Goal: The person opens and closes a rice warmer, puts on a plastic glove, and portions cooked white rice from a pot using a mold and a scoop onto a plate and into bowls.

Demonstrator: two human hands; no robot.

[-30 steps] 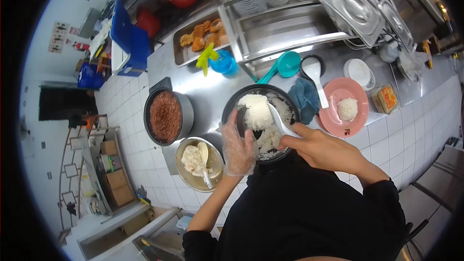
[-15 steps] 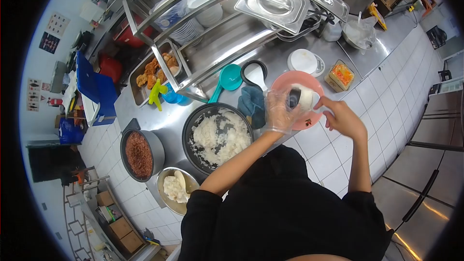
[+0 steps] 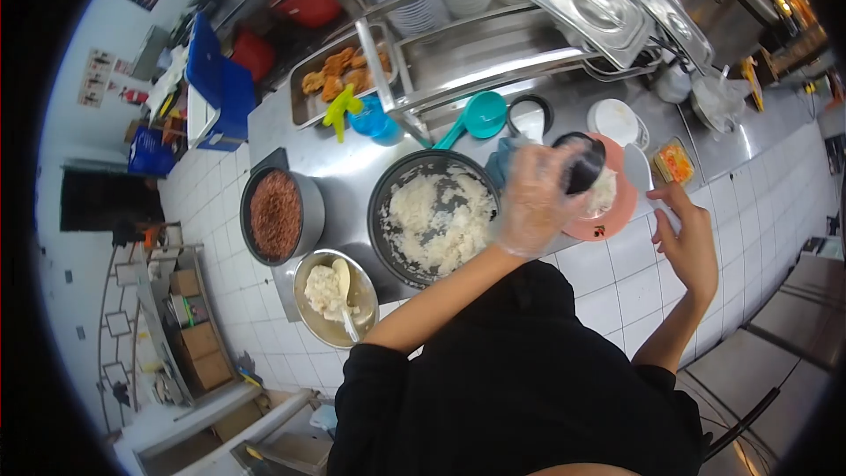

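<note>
My left hand (image 3: 531, 203), in a clear plastic glove and blurred by motion, grips a small black cup (image 3: 586, 164) tilted over a pink plate (image 3: 619, 211). White rice (image 3: 603, 193) lies on the plate below the cup. A pale oval piece (image 3: 636, 167), its kind unclear, overlaps the plate's right side. Close to that piece are the fingertips of my bare right hand (image 3: 689, 245), with thumb and index finger apart and nothing visible between them. Left of the gloved hand stands a black pot of white rice (image 3: 432, 220). A blue cloth (image 3: 500, 161) is partly hidden behind the glove.
A pot of reddish-brown grains (image 3: 275, 216) and a steel bowl (image 3: 370, 308) with rice and a spoon stand left. Behind are a teal ladle (image 3: 483, 115), a tray of fried pieces (image 3: 304, 106), a spray bottle (image 3: 374, 119), a steel shelf (image 3: 476, 44) and a shredded-vegetable container (image 3: 674, 163).
The black cup has lifted and tilted in my left hand, leaving rice visible on the plate. My right hand has drawn slightly away from the plate. The whole view has shifted.
</note>
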